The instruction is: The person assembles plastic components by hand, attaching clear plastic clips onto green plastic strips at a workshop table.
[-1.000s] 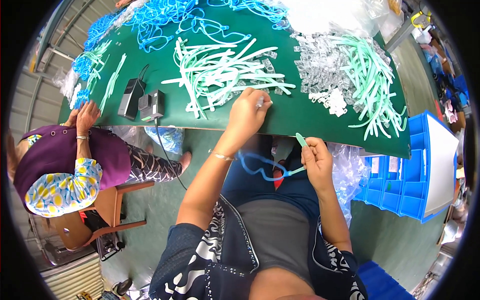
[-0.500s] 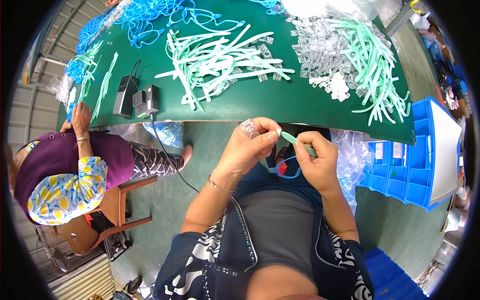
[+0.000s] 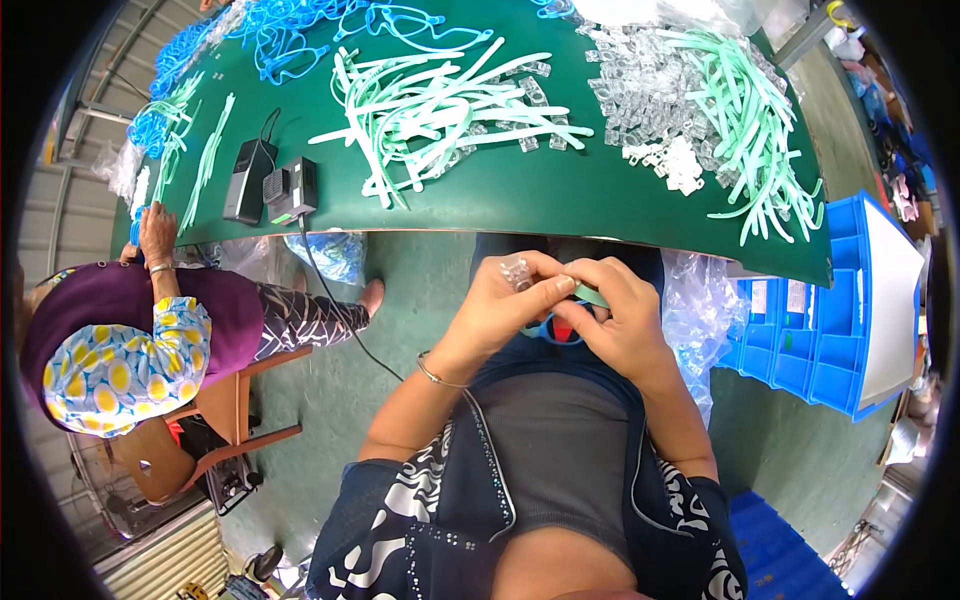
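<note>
My left hand [image 3: 520, 298] is closed, with clear plastic pieces [image 3: 515, 272] tucked at its index finger. Its thumb and fingertip pinch at the end of a mint-green strap [image 3: 591, 295]; what sits in that pinch is hidden. My right hand [image 3: 622, 312] is closed on the same strap, and its fingertips touch those of my left hand. Under both hands, above my lap, part of a blue goggle frame [image 3: 545, 331] shows. How the strap joins the frame is hidden by my fingers.
On the green table [image 3: 420, 215] lie a pile of mint-green straps [image 3: 430, 125], clear plastic pieces [image 3: 640, 100], small white clips [image 3: 675, 165] and blue goggle frames [image 3: 285, 45]. A black corded box [image 3: 292, 190] sits near its edge. A co-worker [image 3: 150, 310] sits left. Blue crates [image 3: 790, 320] stand right.
My hands have come together, fingertips now touching. The right hand has moved left with the strap, and the small white piece at my left fingertips is now hidden. The blue frame is more covered.
</note>
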A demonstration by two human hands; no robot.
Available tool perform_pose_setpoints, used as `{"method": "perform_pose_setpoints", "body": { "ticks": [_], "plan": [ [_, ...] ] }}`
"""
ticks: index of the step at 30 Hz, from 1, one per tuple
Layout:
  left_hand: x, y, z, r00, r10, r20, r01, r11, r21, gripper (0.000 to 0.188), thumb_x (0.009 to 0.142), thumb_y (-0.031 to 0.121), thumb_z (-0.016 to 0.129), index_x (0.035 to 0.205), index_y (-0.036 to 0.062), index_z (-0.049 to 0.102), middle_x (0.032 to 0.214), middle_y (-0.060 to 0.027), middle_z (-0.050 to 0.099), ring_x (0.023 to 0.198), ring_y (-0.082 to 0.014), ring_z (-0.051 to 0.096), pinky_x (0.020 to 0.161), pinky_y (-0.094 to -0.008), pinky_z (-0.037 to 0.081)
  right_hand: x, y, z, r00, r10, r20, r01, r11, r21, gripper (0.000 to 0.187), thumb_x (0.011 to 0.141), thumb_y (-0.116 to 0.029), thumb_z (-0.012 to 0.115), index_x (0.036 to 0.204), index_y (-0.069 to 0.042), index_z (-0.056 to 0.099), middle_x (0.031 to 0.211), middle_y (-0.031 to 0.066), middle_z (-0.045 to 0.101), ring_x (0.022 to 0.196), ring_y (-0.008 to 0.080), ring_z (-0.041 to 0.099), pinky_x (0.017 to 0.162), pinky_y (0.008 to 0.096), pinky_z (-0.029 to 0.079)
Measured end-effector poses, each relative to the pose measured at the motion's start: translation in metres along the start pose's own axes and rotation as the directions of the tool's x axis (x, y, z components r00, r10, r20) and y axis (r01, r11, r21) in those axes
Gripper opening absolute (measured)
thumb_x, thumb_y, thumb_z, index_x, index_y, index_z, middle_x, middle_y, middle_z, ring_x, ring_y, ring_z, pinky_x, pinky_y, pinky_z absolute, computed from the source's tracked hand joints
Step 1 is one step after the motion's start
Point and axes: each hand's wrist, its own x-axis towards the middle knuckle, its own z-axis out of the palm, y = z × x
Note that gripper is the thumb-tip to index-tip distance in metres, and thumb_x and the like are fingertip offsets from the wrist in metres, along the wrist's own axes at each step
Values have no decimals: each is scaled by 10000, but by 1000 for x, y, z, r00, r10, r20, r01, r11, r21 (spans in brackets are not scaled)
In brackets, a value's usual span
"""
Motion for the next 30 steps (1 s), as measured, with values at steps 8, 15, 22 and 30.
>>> {"method": "perform_pose_setpoints", "body": {
  "ticks": [8,15,22,30],
  "plan": [
    [1,-4,-12,998,61,-21,-59,996,69,175,856,165,633,783,7,622,675,10,550,581,-40,437,494,-183,328,-11,17,-1,976,-207,-60,194,965,-179,230,680,-2,724,875,-18,604,683,74,580,512,162,547,443,261,407],
    [5,-11,-28,995,10,99,10,979,-205,225,851,129,587,1032,-3,560,739,17,445,625,-67,397,553,-208,327,-18,33,-2,992,81,-101,-65,986,154,184,743,28,669,911,11,595,680,29,594,551,57,535,496,193,409],
    [4,-20,-8,996,80,-27,-82,991,-108,357,878,170,570,1171,-22,504,830,-39,573,702,-118,527,695,-239,418,-23,37,-2,980,201,-13,-167,851,498,167,803,49,608,963,42,565,741,23,589,640,38,535,579,164,414],
    [-4,-36,-8,998,41,45,-34,988,-152,269,951,271,460,987,22,555,780,-17,557,684,-75,484,620,-207,388,-24,37,4,956,292,26,-242,737,631,157,844,-14,592,987,42,558,738,11,558,601,23,480,523,157,370]
  ]
}}
